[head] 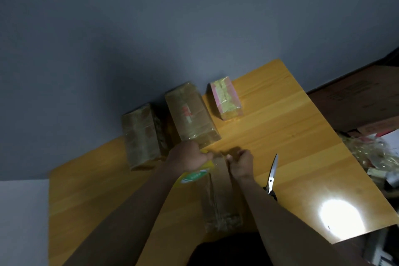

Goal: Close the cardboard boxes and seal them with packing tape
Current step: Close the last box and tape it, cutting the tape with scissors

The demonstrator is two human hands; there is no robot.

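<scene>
Taping the near box [220,196] at the table [280,131] front edge.
Left hand [189,157] gripping tape roll [194,174], right hand [240,163] apparently pinching the strip end; best kept taut, pressed flat along the seam. Scissors [271,176] beside; three taped boxes [191,112] beyond.

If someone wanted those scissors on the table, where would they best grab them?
By the dark handles. The scissors lie flat and closed on the table, handles nearest the person, blades pointing away. Coming from above at the near end with the right hand looks safest, clear of the pointed tip.
</scene>
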